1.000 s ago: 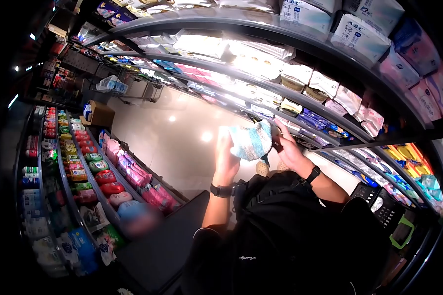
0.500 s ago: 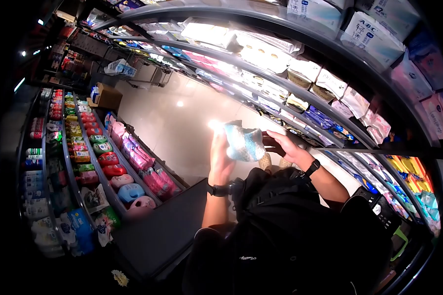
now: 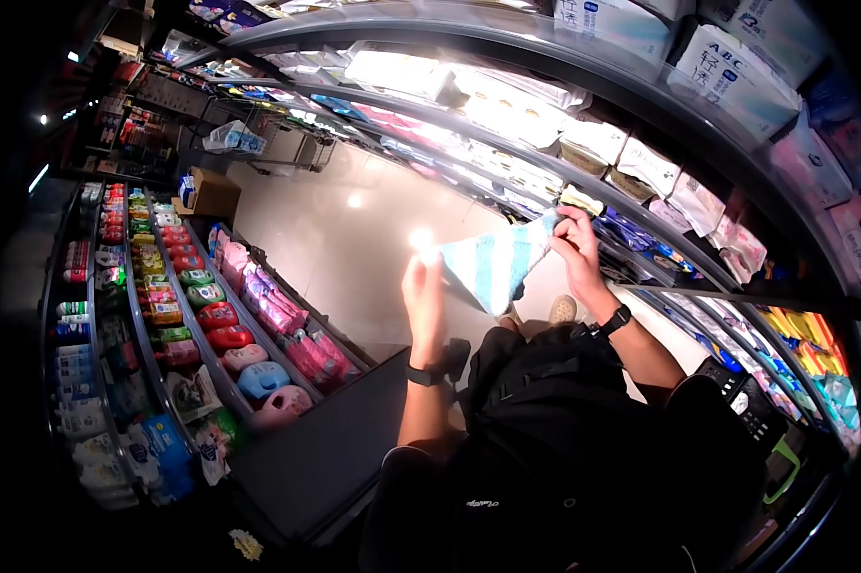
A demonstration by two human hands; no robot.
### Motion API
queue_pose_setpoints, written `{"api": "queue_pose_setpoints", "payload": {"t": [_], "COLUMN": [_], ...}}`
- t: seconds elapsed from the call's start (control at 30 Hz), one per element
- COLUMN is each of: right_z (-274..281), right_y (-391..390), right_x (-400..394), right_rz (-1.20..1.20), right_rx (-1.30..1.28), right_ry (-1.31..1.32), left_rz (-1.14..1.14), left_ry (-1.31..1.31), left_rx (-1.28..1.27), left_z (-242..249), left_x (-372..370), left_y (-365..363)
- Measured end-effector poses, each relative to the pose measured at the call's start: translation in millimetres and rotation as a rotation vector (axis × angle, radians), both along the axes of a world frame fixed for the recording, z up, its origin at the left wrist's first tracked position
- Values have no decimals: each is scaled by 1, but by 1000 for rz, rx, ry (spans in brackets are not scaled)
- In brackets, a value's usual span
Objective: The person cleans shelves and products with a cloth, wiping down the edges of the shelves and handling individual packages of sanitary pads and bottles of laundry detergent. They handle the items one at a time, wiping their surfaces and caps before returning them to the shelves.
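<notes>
A blue-and-white striped cloth [image 3: 497,263] is stretched between my two hands above the floor, drooping to a point in the middle. My left hand [image 3: 424,294] pinches its left corner, which is washed out by glare. At the upper right corner, my right hand [image 3: 577,246] grips the cloth between thumb and fingers. Dark bands circle both wrists.
Shelves of packaged goods [image 3: 640,162] run along the right, close to my right hand. On the left stand shelves of bottles [image 3: 228,336] and pink packs [image 3: 270,298]. A cardboard box [image 3: 212,194] and a shopping cart [image 3: 301,148] are farther up the aisle.
My right hand has moved up and right and now grips a corner of the cloth. The bunched cloth has been spread out into a striped triangle.
</notes>
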State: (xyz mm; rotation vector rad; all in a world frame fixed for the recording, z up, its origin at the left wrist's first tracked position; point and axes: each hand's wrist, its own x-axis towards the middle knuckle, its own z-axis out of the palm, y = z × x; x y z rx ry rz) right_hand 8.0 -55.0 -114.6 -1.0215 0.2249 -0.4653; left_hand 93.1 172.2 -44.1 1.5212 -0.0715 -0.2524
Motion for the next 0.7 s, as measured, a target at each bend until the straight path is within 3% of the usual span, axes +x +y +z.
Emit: {"api": "queue_pose_setpoints", "payload": {"t": [0.03, 0.1, 0.27, 0.37, 0.4, 0.53, 0.57, 0.7], "right_z": [0, 1, 14, 29, 30, 34, 36, 34], "right_y": [-4, -10, 0, 17, 18, 39, 40, 63], "right_x": [0, -2, 8, 26, 33, 73, 76, 115], "right_rz": [-43, -99, -230, -265, -261, -245, -109, 105], "right_rx": [-174, -475, -799, -416, -454, -168, -53, 409], "right_ry": [-17, -10, -63, -20, -7, -2, 99, 10], "left_rz": [19, 70, 77, 50, 13, -109, -113, -186], "left_ry": [-90, -82, -195, -161, -151, 147, 199, 382], "left_rx": [95, 5, -38, -125, -159, -437, -444, -496], "left_z": [-2, -5, -9, -7, -7, 2, 11, 20], "left_x": [5, 14, 38, 60, 67, 95, 101, 144], "left_y": [3, 3, 5, 12, 13, 22, 24, 48]}}
